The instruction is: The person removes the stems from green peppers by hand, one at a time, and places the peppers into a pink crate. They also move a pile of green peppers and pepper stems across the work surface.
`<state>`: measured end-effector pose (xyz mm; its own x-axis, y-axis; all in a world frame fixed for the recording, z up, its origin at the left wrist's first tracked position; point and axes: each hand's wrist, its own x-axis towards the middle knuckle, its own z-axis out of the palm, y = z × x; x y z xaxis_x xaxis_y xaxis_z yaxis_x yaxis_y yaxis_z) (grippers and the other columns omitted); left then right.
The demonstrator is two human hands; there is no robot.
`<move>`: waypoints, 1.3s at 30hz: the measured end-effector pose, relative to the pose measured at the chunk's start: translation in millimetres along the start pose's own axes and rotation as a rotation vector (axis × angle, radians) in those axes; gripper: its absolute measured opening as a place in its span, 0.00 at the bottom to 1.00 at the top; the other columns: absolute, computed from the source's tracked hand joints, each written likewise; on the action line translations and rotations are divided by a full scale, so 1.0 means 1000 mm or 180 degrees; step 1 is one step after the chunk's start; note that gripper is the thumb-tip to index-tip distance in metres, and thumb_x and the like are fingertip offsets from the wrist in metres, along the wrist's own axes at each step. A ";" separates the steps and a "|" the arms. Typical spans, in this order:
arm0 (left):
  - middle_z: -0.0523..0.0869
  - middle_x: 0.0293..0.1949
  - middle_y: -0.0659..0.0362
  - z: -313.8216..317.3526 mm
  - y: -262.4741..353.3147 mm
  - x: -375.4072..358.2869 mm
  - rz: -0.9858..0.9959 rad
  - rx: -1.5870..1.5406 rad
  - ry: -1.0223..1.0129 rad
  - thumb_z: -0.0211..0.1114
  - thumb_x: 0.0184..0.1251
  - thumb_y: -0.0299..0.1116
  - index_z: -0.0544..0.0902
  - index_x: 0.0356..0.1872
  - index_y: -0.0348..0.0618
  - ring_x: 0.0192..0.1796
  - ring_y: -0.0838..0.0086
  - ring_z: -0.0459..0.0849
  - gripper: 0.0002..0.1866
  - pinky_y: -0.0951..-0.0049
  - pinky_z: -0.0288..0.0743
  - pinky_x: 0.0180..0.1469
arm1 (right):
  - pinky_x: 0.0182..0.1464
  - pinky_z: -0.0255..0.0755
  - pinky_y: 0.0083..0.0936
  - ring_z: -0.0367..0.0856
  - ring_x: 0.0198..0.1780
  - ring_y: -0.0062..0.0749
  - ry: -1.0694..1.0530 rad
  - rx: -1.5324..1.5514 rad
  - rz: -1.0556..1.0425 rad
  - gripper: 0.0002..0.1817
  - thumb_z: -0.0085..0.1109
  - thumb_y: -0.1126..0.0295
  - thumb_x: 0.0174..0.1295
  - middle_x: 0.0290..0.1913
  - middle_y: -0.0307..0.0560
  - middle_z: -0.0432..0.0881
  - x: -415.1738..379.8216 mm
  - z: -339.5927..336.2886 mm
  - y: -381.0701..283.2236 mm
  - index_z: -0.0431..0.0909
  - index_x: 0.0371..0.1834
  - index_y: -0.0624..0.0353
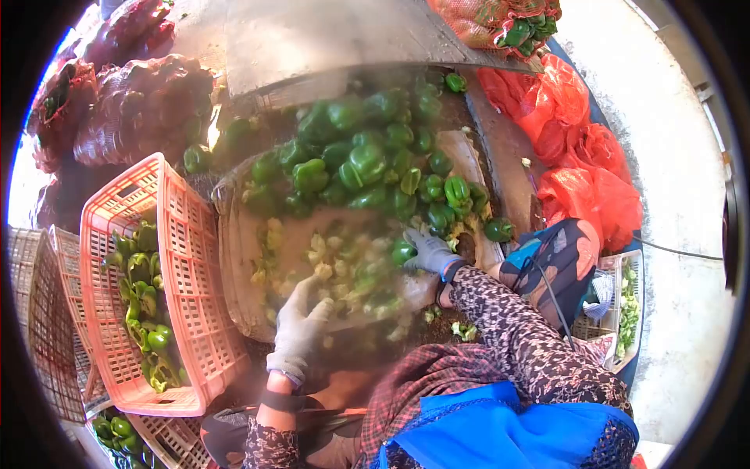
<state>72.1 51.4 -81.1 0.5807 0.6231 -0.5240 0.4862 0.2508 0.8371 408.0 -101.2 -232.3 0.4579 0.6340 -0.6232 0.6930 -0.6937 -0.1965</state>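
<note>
My left hand (300, 327), in a pale glove, has its fingers spread over the near left part of a low work surface (234, 273), beside scattered pale pepper cores (332, 262). Nothing shows between its fingers. My right hand (430, 252), gloved too, is closed round a green pepper (403, 252) at the right side of the surface. Beyond both hands lies a large heap of green peppers (363, 160), some reaching to just above my right hand.
A tilted pink crate (205, 273) with green pepper pieces (148, 305) stands at left. Red mesh sacks (141, 109) lie upper left, orange-red bags (582, 168) at right. A metal sheet (328, 39) spans the back. A white basket (634, 313) sits right of my knee.
</note>
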 end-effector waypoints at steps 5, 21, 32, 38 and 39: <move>0.87 0.57 0.50 0.018 -0.015 0.023 0.0492 0.1040 -0.0089 0.76 0.67 0.39 0.76 0.71 0.38 0.60 0.65 0.86 0.33 0.66 0.79 0.64 | 0.75 0.67 0.40 0.74 0.75 0.53 -0.0592 0.1593 -0.0925 0.60 0.83 0.44 0.47 0.75 0.60 0.74 -0.019 -0.030 -0.031 0.60 0.83 0.53; 0.77 0.67 0.54 0.005 0.047 -0.038 0.1706 -0.2072 0.0699 0.80 0.62 0.52 0.65 0.77 0.43 0.67 0.66 0.78 0.48 0.63 0.74 0.71 | 0.35 0.82 0.28 0.88 0.33 0.27 0.0548 0.3265 -0.2733 0.10 0.66 0.64 0.74 0.34 0.44 0.89 -0.210 -0.093 -0.199 0.86 0.42 0.61; 0.69 0.68 0.54 0.012 0.037 -0.072 0.2358 -0.1255 0.1630 0.80 0.57 0.43 0.62 0.76 0.44 0.68 0.64 0.72 0.48 0.59 0.65 0.75 | 0.32 0.76 0.39 0.86 0.29 0.43 -0.0087 0.2633 -0.2001 0.22 0.53 0.52 0.81 0.29 0.55 0.86 -0.247 -0.088 -0.222 0.86 0.46 0.60; 0.71 0.68 0.55 0.022 0.038 -0.083 0.2483 -0.1471 0.1411 0.78 0.61 0.52 0.62 0.77 0.48 0.68 0.62 0.73 0.48 0.58 0.70 0.72 | 0.43 0.77 0.48 0.87 0.39 0.59 -0.0049 0.2156 -0.2214 0.24 0.51 0.48 0.80 0.35 0.62 0.87 -0.235 -0.042 -0.210 0.86 0.48 0.59; 0.71 0.68 0.55 0.023 0.037 -0.081 0.2493 -0.1481 0.1587 0.78 0.62 0.52 0.62 0.77 0.49 0.68 0.62 0.73 0.47 0.58 0.70 0.72 | 0.45 0.78 0.48 0.87 0.41 0.60 -0.0440 0.2264 -0.2061 0.23 0.52 0.49 0.80 0.38 0.64 0.88 -0.237 -0.047 -0.209 0.86 0.51 0.58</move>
<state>58.0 -6.8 -11.6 0.2377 0.9440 0.2289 -0.2726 -0.1613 0.9485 180.7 -90.3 -7.7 0.0054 0.9514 -0.3080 0.2685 -0.2981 -0.9160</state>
